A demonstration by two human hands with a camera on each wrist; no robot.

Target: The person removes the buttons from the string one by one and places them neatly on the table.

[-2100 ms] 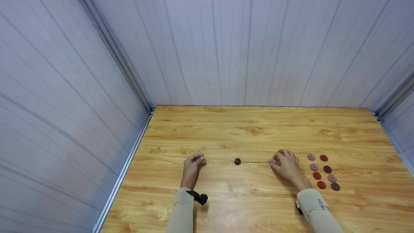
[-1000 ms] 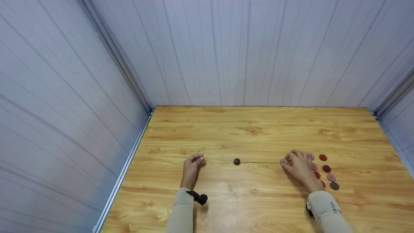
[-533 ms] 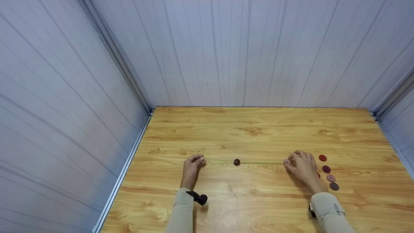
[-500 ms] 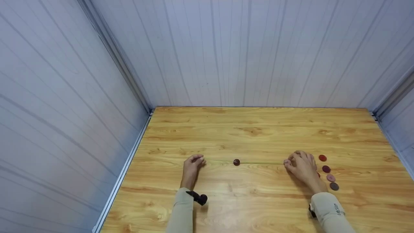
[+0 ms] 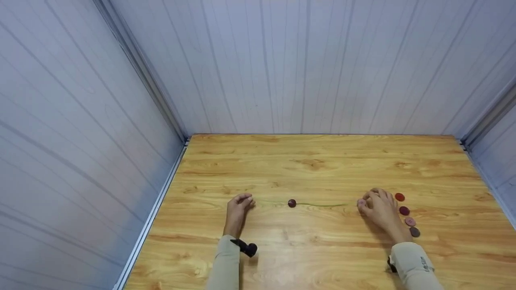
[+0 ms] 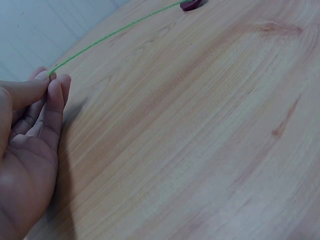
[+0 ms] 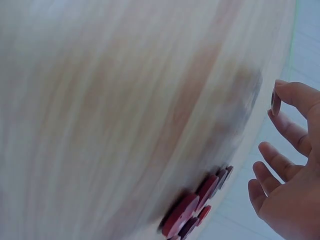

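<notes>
My left hand (image 5: 238, 209) pinches the end of a thin green string (image 6: 105, 37) between thumb and fingertips. A dark maroon button (image 5: 292, 203) sits on the string, some way to the right of that hand. Past it the string curves slightly rightward and fades from sight short of my right hand (image 5: 381, 209). Between right thumb and index finger I pinch a pink button (image 7: 275, 102) on edge, with the other fingers spread. In the head view, a gap shows between the string's visible tip and the pink button (image 5: 360, 203).
Right of my right hand lie loose buttons on the wooden table (image 5: 314, 165): a red button (image 5: 399, 197), a maroon button (image 5: 404, 210), another pink one and a grey button (image 5: 414, 232). More red buttons (image 7: 182, 214) show in the right wrist view. Pale panel walls (image 5: 258, 72) surround the table.
My right hand has moved right with the pink button, which earlier was on the taut string. The string now hangs slacker, its tip apart from that button. My left hand has stayed nearly still.
</notes>
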